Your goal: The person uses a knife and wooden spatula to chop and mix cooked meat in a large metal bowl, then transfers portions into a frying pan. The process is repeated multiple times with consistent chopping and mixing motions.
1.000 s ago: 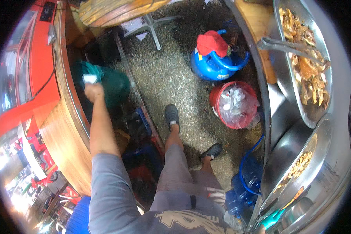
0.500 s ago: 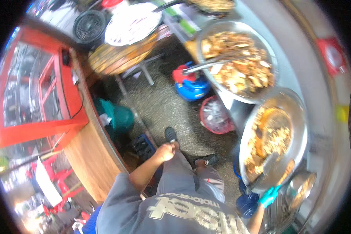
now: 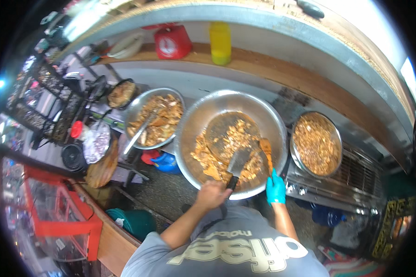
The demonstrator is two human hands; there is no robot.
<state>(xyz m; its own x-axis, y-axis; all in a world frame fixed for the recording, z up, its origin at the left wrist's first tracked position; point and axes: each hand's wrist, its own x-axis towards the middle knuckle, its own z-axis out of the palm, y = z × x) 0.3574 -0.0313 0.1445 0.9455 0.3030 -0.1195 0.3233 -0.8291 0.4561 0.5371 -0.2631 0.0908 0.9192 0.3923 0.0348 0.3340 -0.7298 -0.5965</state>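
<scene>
A wide steel bowl (image 3: 185, 147) in front of me holds chopped, browned food (image 3: 205, 157). My bare left hand (image 3: 212, 195) is at the near rim, its fingers closed around the black handle of a metal turner (image 3: 239, 160). The turner's flat blade rests in the food. My right hand (image 3: 276, 188), in a teal glove, grips a wooden spatula (image 3: 266, 148) at the bowl's right side. The spatula's orange-brown head lies against the inner wall. Part of the left hand's grip is hidden by its own knuckles.
Left of the bowl stands a smaller steel bowl (image 3: 178, 101) of food with tongs (image 3: 141, 131). A filled pan (image 3: 316, 144) sits by the steel stove (image 3: 356, 173) on the right. Above runs a wooden shelf (image 3: 259, 64) with a red scale (image 3: 172, 42) and yellow container (image 3: 220, 44).
My view has swung right to face the bowls. My left hand has come up from beside my leg and taken the turner's handle. My right hand stays at the wooden spatula.
</scene>
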